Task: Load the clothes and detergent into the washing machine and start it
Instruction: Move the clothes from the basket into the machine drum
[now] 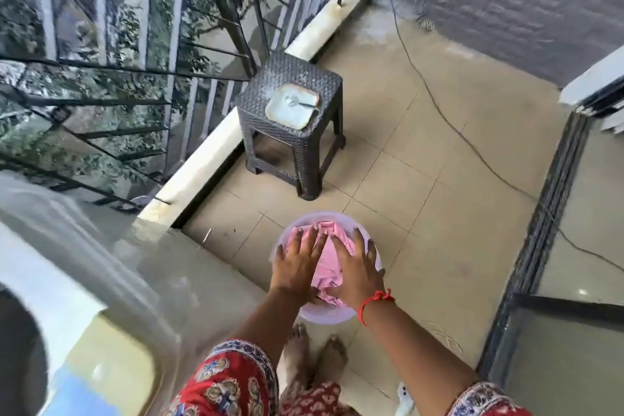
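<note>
Down at the far left, the washing machine (50, 297) shows as a blurred white body with a dark round opening, well apart from both hands. Just right of it, the left hand (295, 263) lies flat on the pink clothes (329, 263), its fingers (315, 240) straight and spread, pointing away from the person; they press on the cloth and curl round nothing. Beyond those fingertips, further along the tiled floor (422, 162), stands a dark woven-pattern stool (297, 81) carrying a pale square dish (292, 106) with a spoon in it. Between the 2 hands the clothes bunch up, piled in a pale pink tub (305, 314) that sits on the floor right in front of the person's bare feet (317, 355). On the other side of the pile, the right hand (359, 267) also lies spread on the cloth, fingers straight, reaching to the tub's far rim; a red thread bracelet (376, 299) circles its wrist. A thin cable (472, 149) trails across the tiles to the right.
</note>
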The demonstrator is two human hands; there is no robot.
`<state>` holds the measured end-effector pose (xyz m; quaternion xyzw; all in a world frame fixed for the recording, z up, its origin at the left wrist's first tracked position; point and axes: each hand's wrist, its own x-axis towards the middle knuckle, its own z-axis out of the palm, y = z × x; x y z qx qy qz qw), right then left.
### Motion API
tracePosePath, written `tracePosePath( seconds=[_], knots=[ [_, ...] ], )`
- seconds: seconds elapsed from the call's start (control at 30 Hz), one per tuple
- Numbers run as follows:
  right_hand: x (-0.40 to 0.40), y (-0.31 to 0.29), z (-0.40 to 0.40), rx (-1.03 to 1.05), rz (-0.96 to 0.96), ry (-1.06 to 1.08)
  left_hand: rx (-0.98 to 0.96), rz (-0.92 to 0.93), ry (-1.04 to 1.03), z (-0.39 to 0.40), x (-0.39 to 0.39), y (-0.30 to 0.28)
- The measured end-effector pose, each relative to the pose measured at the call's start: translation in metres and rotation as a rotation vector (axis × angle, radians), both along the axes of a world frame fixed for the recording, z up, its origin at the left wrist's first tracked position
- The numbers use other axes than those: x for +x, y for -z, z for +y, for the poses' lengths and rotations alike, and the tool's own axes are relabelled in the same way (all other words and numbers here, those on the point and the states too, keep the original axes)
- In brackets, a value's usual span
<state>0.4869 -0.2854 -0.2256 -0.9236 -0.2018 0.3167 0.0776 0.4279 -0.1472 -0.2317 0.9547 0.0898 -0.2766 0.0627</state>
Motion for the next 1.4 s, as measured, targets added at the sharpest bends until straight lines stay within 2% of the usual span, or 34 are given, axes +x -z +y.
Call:
tracePosePath(
  seconds=[0.2, 0.4, 0.53, 0.7, 1.0, 1.07, 1.2, 1.4],
  knots=[
    [0.014, 0.127, 0.01, -0.004, -0.02, 0.035, -0.061, 0.129, -0.154, 0.004, 0.015, 0.135],
    [0.007, 0.253, 0.013, -0.019, 0.021, 0.029, -0.067, 0.155, -0.073, 0.002, 0.012, 0.27],
    [0.006, 0.321, 0.015, -0.084, 0.12, 0.118, -0.063, 0.14, -0.037, 0.001, 0.016, 0.326],
    [0.003, 0.379, 0.016, -0.103, 0.146, 0.15, -0.038, 0.139, 0.002, -0.001, 0.024, 0.373],
    [0.005, 0.423, 0.033, -0.129, 0.191, 0.158, -0.022, 0.102, -0.034, 0.006, 0.023, 0.439],
    [0.006, 0.426, 0.034, -0.116, 0.201, 0.162, -0.072, 0.089, -0.081, 0.006, 0.024, 0.445],
    [0.013, 0.425, 0.034, -0.084, 0.2, 0.145, -0.233, 0.045, -0.207, 0.003, 0.033, 0.439],
    [0.013, 0.392, 0.036, -0.001, 0.196, 0.162, -0.218, -0.02, -0.114, 0.003, 0.035, 0.404]
  ],
)
